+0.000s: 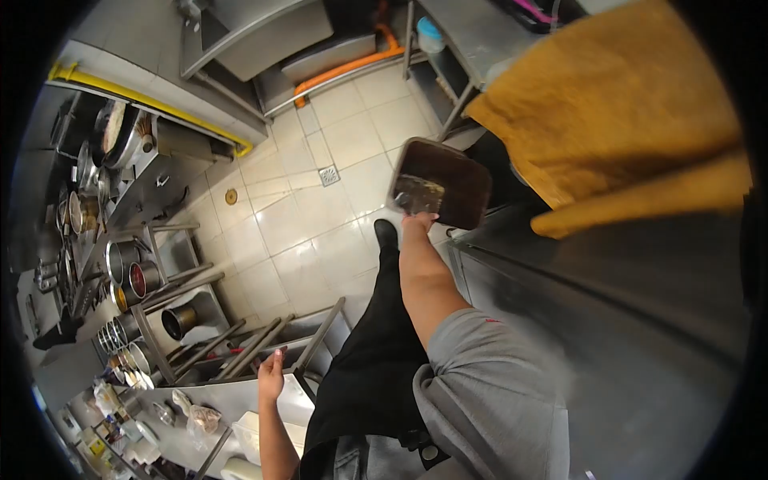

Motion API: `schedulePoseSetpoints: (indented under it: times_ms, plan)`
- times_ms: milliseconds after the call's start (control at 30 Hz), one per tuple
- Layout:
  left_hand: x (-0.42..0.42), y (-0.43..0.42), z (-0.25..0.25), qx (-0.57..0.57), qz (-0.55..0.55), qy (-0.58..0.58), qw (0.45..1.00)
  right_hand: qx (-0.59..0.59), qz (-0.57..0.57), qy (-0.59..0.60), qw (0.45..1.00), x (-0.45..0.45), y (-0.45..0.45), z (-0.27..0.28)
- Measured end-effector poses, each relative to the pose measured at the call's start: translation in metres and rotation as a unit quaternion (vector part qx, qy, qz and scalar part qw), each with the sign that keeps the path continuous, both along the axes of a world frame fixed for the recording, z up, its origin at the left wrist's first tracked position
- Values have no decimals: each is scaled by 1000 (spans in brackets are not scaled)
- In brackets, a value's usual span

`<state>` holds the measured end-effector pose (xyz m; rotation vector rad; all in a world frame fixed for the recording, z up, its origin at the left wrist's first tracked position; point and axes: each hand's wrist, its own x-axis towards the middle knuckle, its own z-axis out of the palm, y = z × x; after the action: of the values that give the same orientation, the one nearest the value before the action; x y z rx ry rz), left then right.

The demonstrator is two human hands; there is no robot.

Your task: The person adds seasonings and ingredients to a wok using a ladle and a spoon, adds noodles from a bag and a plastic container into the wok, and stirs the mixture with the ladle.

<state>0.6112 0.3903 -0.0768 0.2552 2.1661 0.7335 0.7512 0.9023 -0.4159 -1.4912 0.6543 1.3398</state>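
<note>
My right hand [421, 219] is closed on the near edge of a see-through plastic container [421, 194]. That container is tilted at the mouth of a brown bin [466, 192], and a few pale bits show on it. The bin stands on the tiled floor, close to my shoe [386, 234]. My left hand [273, 374] is raised beside the corner of a steel counter [298, 394], with its fingers drawn together. A small dark spot shows at its fingertips, too small to make out.
An orange-brown cloth [616, 104] hangs at upper right above a steel cabinet [608, 344]. Pots [122, 260] and pans crowd racks at left. A yellow pipe [152, 104] and an orange pipe [348, 74] run along the units. A floor drain [329, 176] lies ahead.
</note>
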Motion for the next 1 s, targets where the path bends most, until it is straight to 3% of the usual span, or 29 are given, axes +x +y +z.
schedulePoseSetpoints:
  times_ms: [67, 133, 300, 367, 400, 433, 467, 500, 533, 567, 600, 633, 667, 700, 733, 800, 867, 967, 1000]
  plan:
    - [-8, -12, -18, -67, 13, -18, 998, 44, -98, 15, 994, -1, 22, -81]
    - [-13, -15, -24, -133, 57, -72, 987, 0, -67, 51, 996, -3, 37, -100]
    - [-36, -28, -46, -150, 159, -88, 972, -62, 69, 111, 990, 15, 64, -137]
    - [-49, -23, -51, -163, 133, -85, 974, -144, 48, 148, 977, 7, 84, -102]
    - [-61, -11, -44, -182, 93, -85, 975, -118, 169, 122, 971, -9, 81, -69]
    - [-62, -14, -56, -164, 71, -39, 983, -136, 261, 171, 940, -18, 84, -32]
    - [-83, 9, -33, -193, 102, -144, 965, -127, 391, 162, 897, -17, 93, -56]
    - [-90, 21, -18, -177, 126, -90, 972, -116, 447, 164, 872, -35, 97, -34]
    - [-88, 7, -50, -149, 177, -64, 971, -97, 459, 67, 881, -79, 86, 18]
    - [-107, 19, -19, -124, 195, -74, 970, -101, 526, 112, 837, -98, 91, 20]
    - [-114, 9, -39, -108, 194, -36, 974, -105, 581, 154, 792, -117, 102, 19]
    - [-133, 13, -23, -102, 226, -55, 967, -95, 662, 104, 736, -166, 89, 49]
    - [-138, 2, -52, -81, 237, 20, 968, -78, 729, 49, 679, -199, 82, 81]
    - [-148, -3, -57, -62, 275, 43, 959, -68, 746, 48, 661, -234, 80, 89]
    - [-159, -9, -59, -41, 312, 66, 947, -52, 864, -19, 501, -268, 78, 98]
    - [-182, -32, -58, -24, 383, 99, 918, -16, 949, -94, 300, -345, 64, 119]
    - [-203, -55, -51, -14, 449, 132, 884, 32, 994, -40, 97, -432, 51, 124]
    - [-228, -102, -47, -18, 545, 202, 813, 115, 990, -64, 57, -563, -2, 118]
    - [-238, -116, -42, -25, 578, 227, 783, 121, 989, -63, 54, -598, -36, 142]
